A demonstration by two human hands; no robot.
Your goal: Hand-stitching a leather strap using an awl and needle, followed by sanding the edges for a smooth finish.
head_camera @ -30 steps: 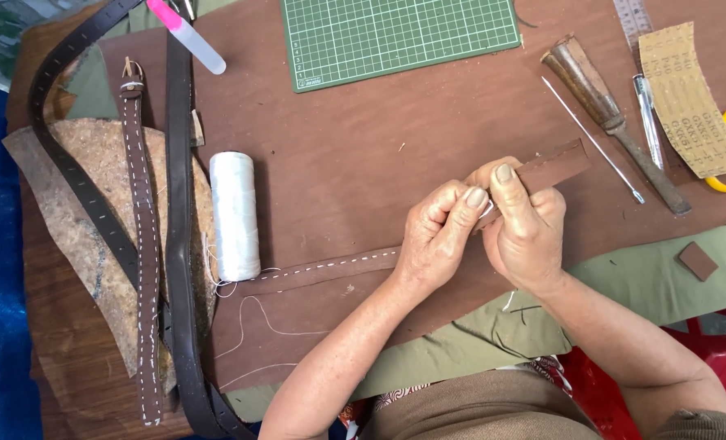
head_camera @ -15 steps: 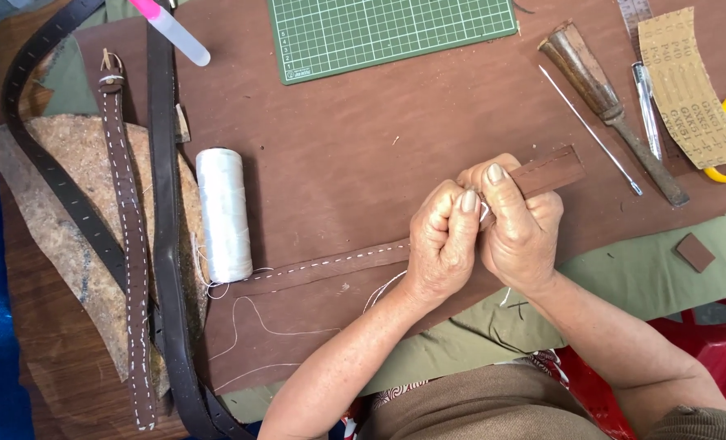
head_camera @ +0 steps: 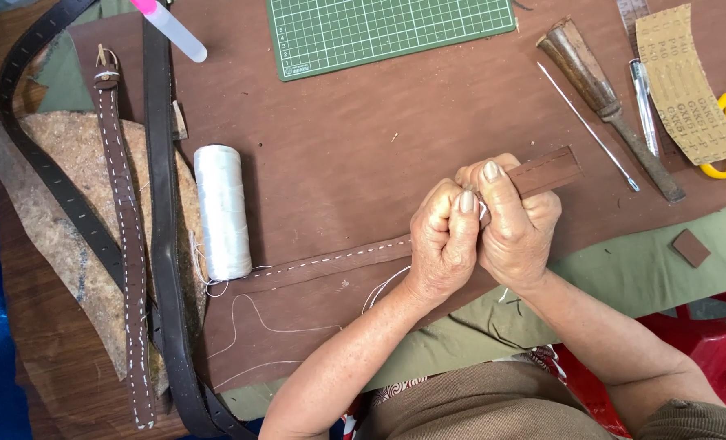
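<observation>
- Both hands close together at one spot on the brown leather strap: the left hand and the right hand press knuckle to knuckle, thumbs up, fingers curled tight around the strap; whether a needle sits in the pinch, I cannot tell.
- From that grip the strap's long axis runs from about 8 o'clock to 2 o'clock: the stitched length trails toward 8 o'clock from the left hand, and the short unstitched end sticks out toward 2 o'clock past the right hand, which is the nearer one to it.
- Loose white thread lies in loops at 8 o'clock from the hands, on the brown work mat.
- Farther toward 9 o'clock stands the white thread spool, lying on its side.
- At 2 o'clock, well apart, lie a thin awl and a wooden-handled tool.
</observation>
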